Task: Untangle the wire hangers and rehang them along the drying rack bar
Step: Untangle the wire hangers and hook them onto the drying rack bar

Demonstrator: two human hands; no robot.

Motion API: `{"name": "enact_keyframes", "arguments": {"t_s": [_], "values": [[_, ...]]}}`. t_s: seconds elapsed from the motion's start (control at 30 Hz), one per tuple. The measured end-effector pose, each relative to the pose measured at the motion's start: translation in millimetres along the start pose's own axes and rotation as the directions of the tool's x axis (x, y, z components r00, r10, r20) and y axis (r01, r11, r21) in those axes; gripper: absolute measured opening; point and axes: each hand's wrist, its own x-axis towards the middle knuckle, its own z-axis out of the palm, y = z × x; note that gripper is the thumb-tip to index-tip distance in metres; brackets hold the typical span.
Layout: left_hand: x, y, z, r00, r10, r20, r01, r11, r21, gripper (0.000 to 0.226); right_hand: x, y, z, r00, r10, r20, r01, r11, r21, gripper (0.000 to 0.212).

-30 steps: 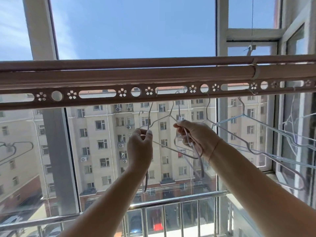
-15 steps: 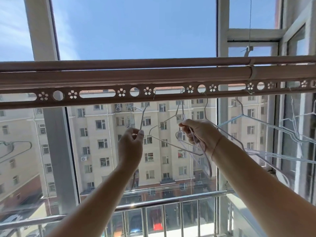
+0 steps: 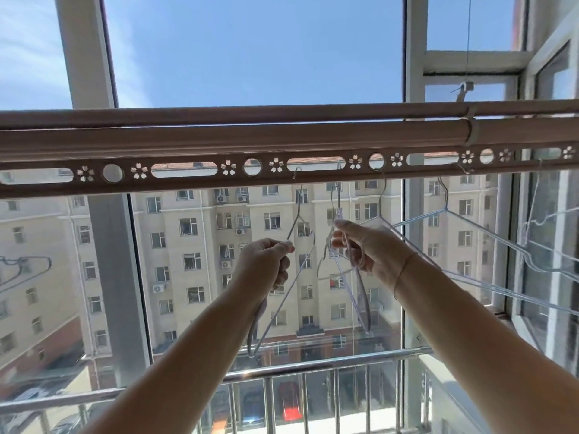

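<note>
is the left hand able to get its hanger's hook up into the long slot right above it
Probably yes: the left hand grips its hanger just under the rack bar, and the hook already sits at the slot.

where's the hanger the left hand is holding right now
In the head view it hangs at centre, below the drying rack bar: the wire hanger is pinched near its neck by the left hand, just left of the right hand.

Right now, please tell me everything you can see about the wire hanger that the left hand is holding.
The wire hanger is thin, pale and looks like coated metal wire. Its hook sits in a long slot of the drying rack bar, so it hangs from the bar, swung to the left. The left hand pinches one sloping shoulder below the twisted neck; the other shoulder runs down to a rounded corner beside the forearm. It hangs apart from the hangers in the right hand.
</note>
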Motion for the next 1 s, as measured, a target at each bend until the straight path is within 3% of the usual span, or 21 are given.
{"name": "enact_keyframes", "arguments": {"t_s": [0.23, 0.5, 0.67, 1.0], "values": [[-4, 1, 4, 1.0, -0.013, -0.003, 0.013, 1.0, -0.025, 0.02, -6, -4, -5, 1.0, -0.014, 0.015, 0.013, 0.997, 0.07, 0.029], [-11, 7, 10, 0.999, 0.008, 0.04, -0.008, 1.0, 0.022, 0.017, -7, 3, -4, 0.991, -0.062, 0.118, 0.027, 0.961, 0.277, 0.02], [-13, 7, 11, 0.999, 0.008, 0.044, -0.007, 1.0, -0.023, 0.019, -14, 15, -5, 0.974, -0.146, 0.171, 0.077, 0.931, 0.356, 0.043], [-18, 8, 14, 0.998, 0.03, 0.046, -0.029, 0.999, -0.036, 0.018, -17, 35, -5, 0.956, -0.255, 0.146, 0.169, 0.883, 0.438, 0.027]]}}
